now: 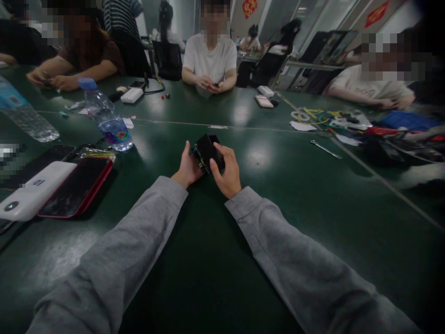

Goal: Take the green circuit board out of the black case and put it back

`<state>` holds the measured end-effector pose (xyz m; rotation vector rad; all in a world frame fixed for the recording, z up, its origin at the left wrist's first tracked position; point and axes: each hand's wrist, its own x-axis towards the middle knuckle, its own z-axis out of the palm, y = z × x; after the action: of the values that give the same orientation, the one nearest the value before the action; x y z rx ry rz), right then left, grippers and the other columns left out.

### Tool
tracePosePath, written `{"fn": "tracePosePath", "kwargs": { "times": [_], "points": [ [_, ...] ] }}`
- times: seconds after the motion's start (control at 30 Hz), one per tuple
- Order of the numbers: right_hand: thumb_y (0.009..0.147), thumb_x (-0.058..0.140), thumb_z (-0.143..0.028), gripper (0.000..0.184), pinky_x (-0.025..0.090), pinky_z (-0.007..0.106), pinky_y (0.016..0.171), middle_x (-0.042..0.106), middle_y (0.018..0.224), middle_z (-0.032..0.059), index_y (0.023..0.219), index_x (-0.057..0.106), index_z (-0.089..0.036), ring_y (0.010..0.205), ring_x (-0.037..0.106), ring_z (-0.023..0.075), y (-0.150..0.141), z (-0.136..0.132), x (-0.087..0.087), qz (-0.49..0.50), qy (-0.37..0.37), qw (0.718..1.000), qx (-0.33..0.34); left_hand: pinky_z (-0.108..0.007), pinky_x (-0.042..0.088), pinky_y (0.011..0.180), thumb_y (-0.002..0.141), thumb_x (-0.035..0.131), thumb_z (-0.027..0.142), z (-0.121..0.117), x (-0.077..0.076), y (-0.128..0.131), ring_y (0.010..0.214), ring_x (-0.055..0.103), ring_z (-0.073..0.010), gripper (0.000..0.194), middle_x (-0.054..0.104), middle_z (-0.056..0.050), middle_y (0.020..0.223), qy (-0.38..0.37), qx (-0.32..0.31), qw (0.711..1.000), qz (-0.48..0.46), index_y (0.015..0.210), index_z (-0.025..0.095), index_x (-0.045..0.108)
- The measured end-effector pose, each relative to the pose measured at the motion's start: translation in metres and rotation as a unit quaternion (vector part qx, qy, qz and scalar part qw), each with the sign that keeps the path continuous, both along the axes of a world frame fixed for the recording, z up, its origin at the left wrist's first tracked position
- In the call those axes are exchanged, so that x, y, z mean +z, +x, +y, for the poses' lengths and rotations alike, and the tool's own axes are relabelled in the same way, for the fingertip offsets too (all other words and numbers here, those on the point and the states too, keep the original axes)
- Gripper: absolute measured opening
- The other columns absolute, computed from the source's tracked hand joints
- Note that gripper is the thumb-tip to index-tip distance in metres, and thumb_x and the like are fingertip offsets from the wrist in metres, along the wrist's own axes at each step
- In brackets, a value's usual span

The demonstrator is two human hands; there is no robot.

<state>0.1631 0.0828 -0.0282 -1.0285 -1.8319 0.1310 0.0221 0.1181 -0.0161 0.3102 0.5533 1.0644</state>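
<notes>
Both my hands hold one small black box-shaped device [207,149] just above the dark green table [271,195]. A circuit board edge with small coloured parts shows on its near left side. My left hand [187,168] cups the device from the left, fingers behind it. My right hand [225,170] grips it from the right, thumb and fingers pressed on its top and side. Grey sleeves cover both my forearms.
A red-cased phone [77,187] and a white power bank [34,191] lie at the left. Two water bottles [107,119] stand behind them. A wrench [325,149] and a heap of wires and parts [347,121] sit at the right. Several people sit across the table.
</notes>
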Motion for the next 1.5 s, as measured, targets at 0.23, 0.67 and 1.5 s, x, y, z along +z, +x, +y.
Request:
{"fn": "tracePosePath", "kwargs": {
  "times": [0.23,0.67,1.5],
  "points": [
    [0.1,0.047,-0.041,0.044,0.05,0.055,0.11,0.058,0.135,0.0107,0.143,0.046,-0.03,0.129,0.056,0.0282,-0.001,-0.002,0.003,0.006,0.003,1.0,0.005,-0.053,0.047,0.107,0.094,0.029,0.074,-0.001,0.003,-0.001,0.119,0.065,-0.0362,0.077,0.073,-0.018,0.117,-0.008,0.008,1.0,-0.021,0.134,0.015,0.062],
    [0.101,0.048,-0.041,0.047,0.048,0.052,0.113,0.052,0.135,0.0132,0.145,0.047,-0.025,0.131,0.054,0.0271,-0.001,-0.003,0.002,-0.017,0.018,0.999,0.026,-0.045,0.055,0.093,0.096,0.036,0.069,-0.009,0.008,-0.002,0.107,0.07,-0.0313,0.067,0.074,-0.017,0.108,-0.032,0.04,0.999,0.0,0.122,0.014,0.065],
    [0.096,0.051,-0.029,0.063,0.043,0.057,0.118,0.04,0.146,0.0164,0.156,0.031,-0.024,0.144,0.041,0.0318,-0.004,0.004,-0.009,-0.077,-0.089,0.989,0.09,-0.053,0.047,0.108,0.097,0.034,0.068,-0.009,0.008,-0.001,0.116,0.067,-0.035,0.076,0.072,-0.021,0.119,0.001,0.022,0.999,-0.042,0.136,0.009,0.061]
  ]
}}
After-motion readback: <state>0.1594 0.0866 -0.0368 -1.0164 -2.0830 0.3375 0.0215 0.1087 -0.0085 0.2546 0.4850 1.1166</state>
